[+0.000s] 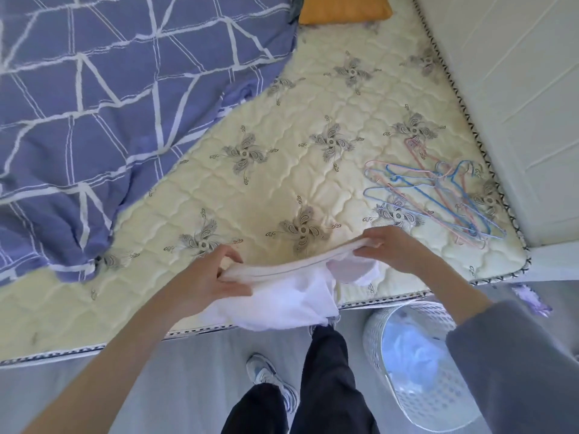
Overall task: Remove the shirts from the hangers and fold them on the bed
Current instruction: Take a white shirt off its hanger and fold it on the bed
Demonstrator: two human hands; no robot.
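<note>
A white shirt [282, 296] hangs between my two hands over the near edge of the bed [266, 189]. My left hand [213, 274] pinches its folded top edge at the left end, and my right hand [398, 249] grips the same edge at the right end. The cloth below droops past the mattress edge toward my legs. Several empty wire hangers [438, 198], pink and blue, lie in a heap on the mattress near its right corner.
A purple quilt with white lines [94, 104] covers the bed's left part. An orange pillow [344, 9] lies at the far end. A white laundry basket [423, 355] with pale blue cloth stands on the floor at my right. A white wall runs along the right.
</note>
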